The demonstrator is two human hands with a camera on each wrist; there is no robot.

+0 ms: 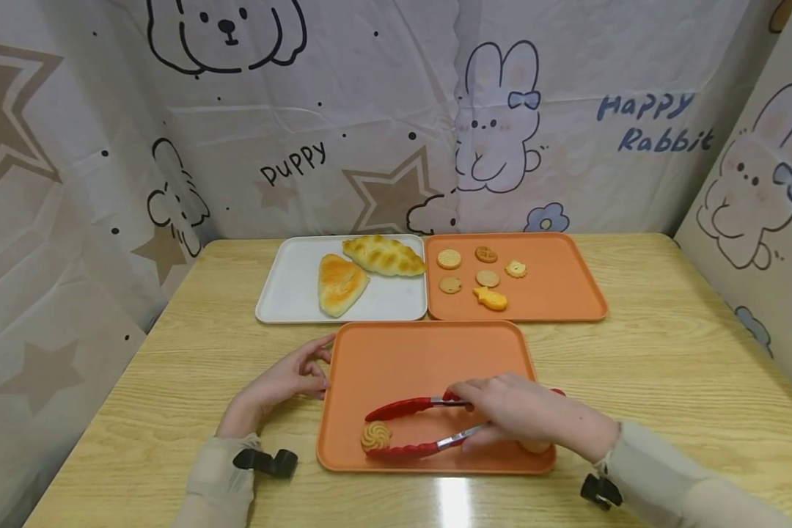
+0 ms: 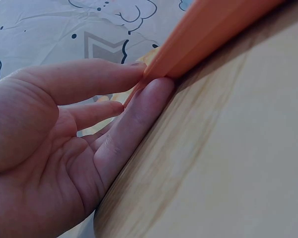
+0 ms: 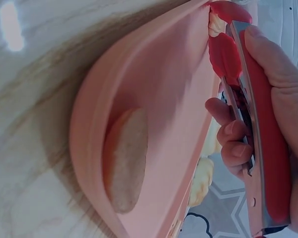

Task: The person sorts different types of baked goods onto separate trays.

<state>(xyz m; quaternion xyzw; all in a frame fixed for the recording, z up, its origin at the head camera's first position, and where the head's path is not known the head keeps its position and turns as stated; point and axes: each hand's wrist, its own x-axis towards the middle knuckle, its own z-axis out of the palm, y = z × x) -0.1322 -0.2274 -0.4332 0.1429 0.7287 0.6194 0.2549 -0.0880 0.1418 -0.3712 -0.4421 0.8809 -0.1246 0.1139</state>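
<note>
My left hand (image 1: 303, 372) is at the left side of the near orange tray (image 1: 429, 345); in the left wrist view, its thumb and fingers pinch the tray's rim (image 2: 188, 42). With my right hand (image 1: 518, 407) I grip red-and-metal tongs (image 1: 402, 449) by their handles, low over that tray. Their red tips stand apart on either side of a round swirl cookie (image 1: 375, 436) at the tray's near left; the lower tip overlaps its edge. In the near right corner lies a round, bun-like piece (image 3: 126, 161), mostly hidden by my right hand in the head view.
Behind, a white tray (image 1: 284, 293) holds a triangular bread (image 1: 340, 286) and a braided loaf (image 1: 384, 257). Beside it, a second orange tray (image 1: 567, 286) bears several small cookies, one fish-shaped (image 1: 490, 298). Printed cloth (image 1: 383, 110) hangs around the wooden table (image 1: 640, 352).
</note>
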